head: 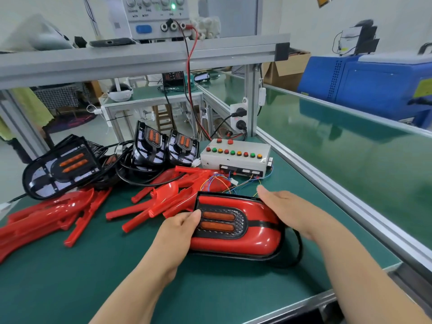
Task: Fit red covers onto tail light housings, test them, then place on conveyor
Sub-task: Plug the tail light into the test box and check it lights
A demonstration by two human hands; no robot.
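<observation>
light [257, 239]: red cover [233, 242] on black housing [229, 195], two amber strips [217, 215] | left hand [181, 226]: grips left end | right hand [282, 208]: flat on right end

Pale walls [304, 15] close the room; an aluminium shelf [140, 59] spans a green-matted workbench [70, 277] — behind it, a second green table [145, 94], a wooden stool [164, 118]; right, a blue machine [374, 85]; even light.

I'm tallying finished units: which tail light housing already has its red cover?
The black tail light housing between the left hand and right hand; the bare housings behind show uncovered interiors.
</observation>
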